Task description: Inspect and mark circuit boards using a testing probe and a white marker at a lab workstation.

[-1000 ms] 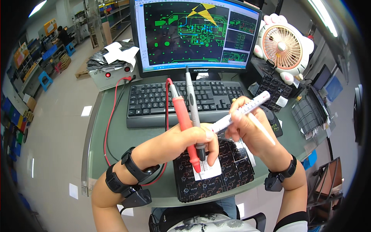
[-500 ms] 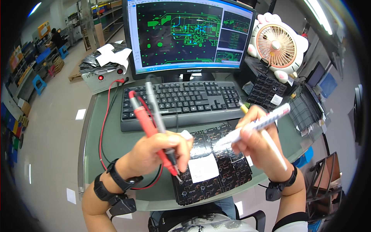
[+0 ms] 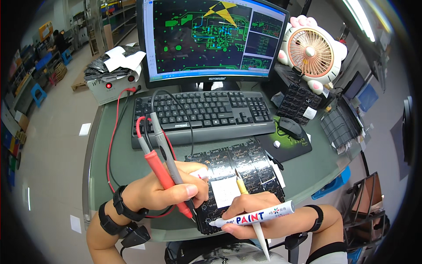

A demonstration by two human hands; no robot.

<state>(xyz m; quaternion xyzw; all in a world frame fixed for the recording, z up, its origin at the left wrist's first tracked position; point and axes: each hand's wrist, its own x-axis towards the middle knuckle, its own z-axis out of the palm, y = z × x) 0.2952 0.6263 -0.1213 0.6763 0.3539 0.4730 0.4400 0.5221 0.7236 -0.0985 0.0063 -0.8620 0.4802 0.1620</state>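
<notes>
My left hand (image 3: 169, 189) grips a red test probe (image 3: 158, 169) and a grey test probe (image 3: 169, 160) together, their tips down at the left edge of a black circuit board panel (image 3: 239, 169). The panel lies flat on the grey desk (image 3: 110, 163) in front of me and carries a white label (image 3: 224, 191). My right hand (image 3: 263, 213) rests at the panel's near edge and holds a white paint marker (image 3: 252, 218) lying crosswise, plus a thin yellow-tipped pen (image 3: 244, 189) pointing at the board.
A black keyboard (image 3: 202, 115) lies beyond the panel, with a monitor (image 3: 206, 37) behind it. A mouse (image 3: 290, 127) sits on a dark mat at the right, near stacked black boards (image 3: 301, 103) and a pink fan (image 3: 312, 50). A meter box (image 3: 112, 81) stands at the back left.
The panel now lies flatter and further right. My right hand dropped to its near edge and turned the marker crosswise. My left hand set the probes' tips at the panel's left edge.
</notes>
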